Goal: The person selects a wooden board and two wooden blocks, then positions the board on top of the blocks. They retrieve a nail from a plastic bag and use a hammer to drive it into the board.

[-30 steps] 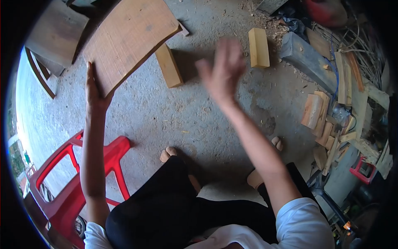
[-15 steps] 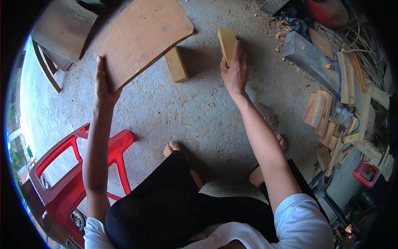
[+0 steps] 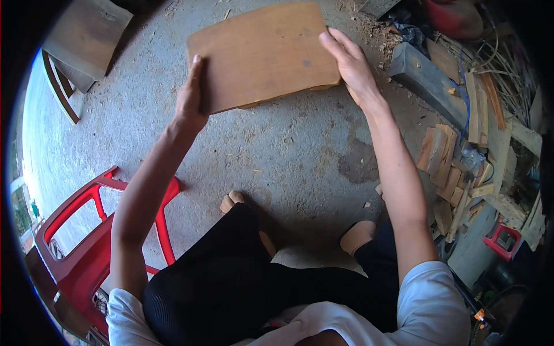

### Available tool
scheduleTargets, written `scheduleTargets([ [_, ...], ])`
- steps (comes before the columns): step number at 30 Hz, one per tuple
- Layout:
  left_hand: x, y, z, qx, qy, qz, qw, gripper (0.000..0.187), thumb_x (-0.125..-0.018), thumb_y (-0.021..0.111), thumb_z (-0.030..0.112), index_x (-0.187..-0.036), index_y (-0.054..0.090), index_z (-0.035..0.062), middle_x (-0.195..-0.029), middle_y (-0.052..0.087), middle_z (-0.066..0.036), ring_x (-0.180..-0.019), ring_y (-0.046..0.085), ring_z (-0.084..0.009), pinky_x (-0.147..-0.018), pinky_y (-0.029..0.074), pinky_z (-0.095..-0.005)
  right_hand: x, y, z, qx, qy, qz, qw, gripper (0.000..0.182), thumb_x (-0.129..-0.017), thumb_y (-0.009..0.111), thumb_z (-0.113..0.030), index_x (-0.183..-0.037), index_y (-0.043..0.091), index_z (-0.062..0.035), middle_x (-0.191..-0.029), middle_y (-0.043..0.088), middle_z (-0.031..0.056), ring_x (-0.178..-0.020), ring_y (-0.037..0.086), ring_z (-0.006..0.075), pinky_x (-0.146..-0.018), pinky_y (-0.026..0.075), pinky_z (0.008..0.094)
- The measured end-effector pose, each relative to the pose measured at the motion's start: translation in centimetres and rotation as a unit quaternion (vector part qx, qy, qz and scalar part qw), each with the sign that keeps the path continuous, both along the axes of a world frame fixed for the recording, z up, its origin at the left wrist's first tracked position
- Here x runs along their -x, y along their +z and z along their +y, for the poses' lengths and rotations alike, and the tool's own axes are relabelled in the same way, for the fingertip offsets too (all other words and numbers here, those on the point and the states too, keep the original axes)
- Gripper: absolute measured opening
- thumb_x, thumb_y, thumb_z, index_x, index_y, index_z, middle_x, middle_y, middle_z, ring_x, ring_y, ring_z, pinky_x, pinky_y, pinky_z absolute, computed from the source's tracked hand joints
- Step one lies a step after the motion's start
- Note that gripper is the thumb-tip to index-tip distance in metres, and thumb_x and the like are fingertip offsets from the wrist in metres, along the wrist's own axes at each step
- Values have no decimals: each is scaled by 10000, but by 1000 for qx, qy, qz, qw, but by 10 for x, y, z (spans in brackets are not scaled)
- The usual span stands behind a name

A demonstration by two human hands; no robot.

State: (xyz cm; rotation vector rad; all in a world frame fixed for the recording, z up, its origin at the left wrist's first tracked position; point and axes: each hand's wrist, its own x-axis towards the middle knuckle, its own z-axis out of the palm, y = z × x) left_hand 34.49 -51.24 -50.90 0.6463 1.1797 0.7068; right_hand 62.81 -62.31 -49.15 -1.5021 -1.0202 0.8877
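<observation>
From my end, I see the left hand (image 3: 189,104) and right hand (image 3: 354,66) clasping opposite ends of a wooden board (image 3: 259,60), upper centre. A red plastic chair (image 3: 83,277) sits lower left.

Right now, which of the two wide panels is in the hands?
The lighter brown panel at top centre: left hand on one end, right hand on the other. The darker panel, upper left, touches neither.
</observation>
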Motion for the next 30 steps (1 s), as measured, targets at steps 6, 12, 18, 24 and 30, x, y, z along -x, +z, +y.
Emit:
scheduleTargets([
  [6, -21, -5, 5, -172, -104, 147, 968, 569, -1011, 524, 488, -1248, 536, -29, -1068, 615, -121, -1005, 574, -163, -899, 468, -337, -26, -31, -2, -8, -24, -61, 998, 548, -957, 644, -333, -1318, 524, 61, -1120, 697, 163, -1031, 652, 213, -881, 507, 347],
  [12, -20, -14, 0, -283, -235, 295, 882, 496, -1056, 448, 406, -1304, 507, -19, -1074, 608, -93, -997, 551, -157, -881, 450, -330, -17, -60, -10, 30, -116, -252, 960, 611, -1000, 533, -357, -1408, 420, 83, -1259, 596, 303, -1193, 578, 423, -1010, 454, 438],
  [18, -15, -26, 3, -309, -248, 334, 855, 499, -1040, 450, 352, -1316, 498, -61, -1238, 607, -289, -1166, 589, -404, -979, 451, -449, -12, -83, -2, 15, -139, -347, 927, 571, -1007, 511, -353, -1376, 439, 77, -1199, 589, 300, -1092, 590, 438, -944, 478, 461],
  [24, -11, -23, 4, -312, -265, 372, 833, 478, -1035, 452, 335, -1257, 530, -81, -1187, 620, -301, -1146, 592, -424, -966, 455, -457, -2, -78, 1, 3, -146, -408, 901, 504, -1003, 522, -317, -1315, 476, 76, -1099, 588, 269, -1032, 581, 413, -896, 486, 459],
  [30, -2, -39, 7, -269, -279, 366, 846, 481, -1051, 446, 353, -1275, 514, -67, -1156, 632, -221, -1063, 605, -307, -912, 474, -412, 5, -82, 2, 44, -142, -413, 898, 505, -1003, 528, -320, -1317, 478, 73, -1079, 563, 253, -1001, 569, 399, -898, 483, 458],
])
